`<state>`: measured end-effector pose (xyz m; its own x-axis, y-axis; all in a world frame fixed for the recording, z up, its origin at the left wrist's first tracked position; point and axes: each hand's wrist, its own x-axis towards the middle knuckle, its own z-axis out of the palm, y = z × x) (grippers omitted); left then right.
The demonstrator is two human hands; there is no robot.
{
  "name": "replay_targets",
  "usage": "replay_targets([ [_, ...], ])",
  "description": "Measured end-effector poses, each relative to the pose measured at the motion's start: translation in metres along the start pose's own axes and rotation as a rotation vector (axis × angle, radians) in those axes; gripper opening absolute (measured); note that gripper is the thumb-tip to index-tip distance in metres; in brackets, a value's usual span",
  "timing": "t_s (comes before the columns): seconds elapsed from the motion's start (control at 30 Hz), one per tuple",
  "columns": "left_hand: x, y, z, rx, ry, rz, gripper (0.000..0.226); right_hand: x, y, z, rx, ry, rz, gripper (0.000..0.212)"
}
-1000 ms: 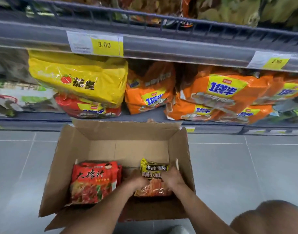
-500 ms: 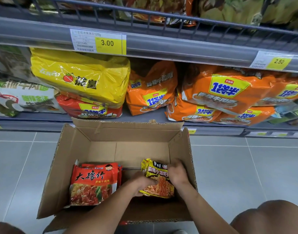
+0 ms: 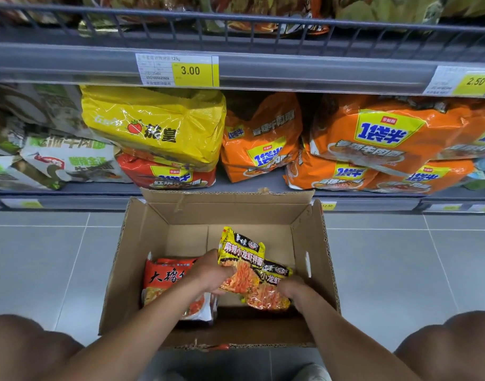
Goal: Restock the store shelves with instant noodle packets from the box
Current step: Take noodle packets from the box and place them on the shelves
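An open cardboard box [image 3: 142, 254] stands on the floor below the shelf. Inside it, my left hand [image 3: 208, 273] grips a yellow-and-black noodle packet [image 3: 240, 257], lifted and tilted upright. My right hand [image 3: 292, 288] holds a second packet of the same kind [image 3: 268, 295], lower and to the right. A stack of red noodle packets [image 3: 164, 279] lies in the box's left half, partly hidden by my left forearm.
The lower shelf [image 3: 263, 185] behind the box holds a yellow multipack [image 3: 156, 125], orange multipacks [image 3: 373, 138] and green-and-white packs [image 3: 62, 158]. A railed upper shelf [image 3: 235, 67] carries price tags. Grey floor tiles lie on both sides. My knees frame the bottom corners.
Both hands held one yellow-and-black packet before. Now my left hand has raised one packet higher, and my right hand holds a second one beneath it. The view has moved closer to the box.
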<state>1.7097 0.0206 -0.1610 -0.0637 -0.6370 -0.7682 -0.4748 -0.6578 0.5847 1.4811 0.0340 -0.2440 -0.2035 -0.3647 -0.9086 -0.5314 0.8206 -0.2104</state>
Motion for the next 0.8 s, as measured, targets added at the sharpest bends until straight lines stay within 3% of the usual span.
replay_targets([
  [0.1,-0.01,-0.001,-0.01,-0.087,-0.002,0.019,0.027,-0.002,0.004,0.007,-0.093,-0.015,0.014,0.042],
  [0.2,-0.014,-0.002,-0.019,-0.202,-0.021,-0.012,0.026,-0.003,0.003,0.014,-0.277,0.072,-0.037,0.039],
  [0.27,-0.016,-0.003,-0.024,-0.251,-0.022,-0.039,0.027,-0.001,0.005,0.016,-0.265,0.161,-0.051,0.04],
  [0.43,-0.016,-0.006,-0.028,-0.275,-0.014,-0.056,0.026,-0.012,-0.002,0.011,-0.279,0.031,-0.041,0.057],
  [0.6,-0.016,-0.009,-0.031,-0.254,0.012,-0.083,0.03,-0.014,-0.002,0.006,0.001,-0.111,0.037,0.064],
  [0.7,-0.02,-0.005,-0.036,-0.243,0.042,-0.083,0.033,-0.02,-0.005,0.001,0.171,-0.066,0.051,0.055],
  [0.8,-0.03,0.003,-0.042,-0.23,0.09,-0.091,0.024,-0.03,-0.009,-0.001,0.185,0.043,-0.038,0.046],
])
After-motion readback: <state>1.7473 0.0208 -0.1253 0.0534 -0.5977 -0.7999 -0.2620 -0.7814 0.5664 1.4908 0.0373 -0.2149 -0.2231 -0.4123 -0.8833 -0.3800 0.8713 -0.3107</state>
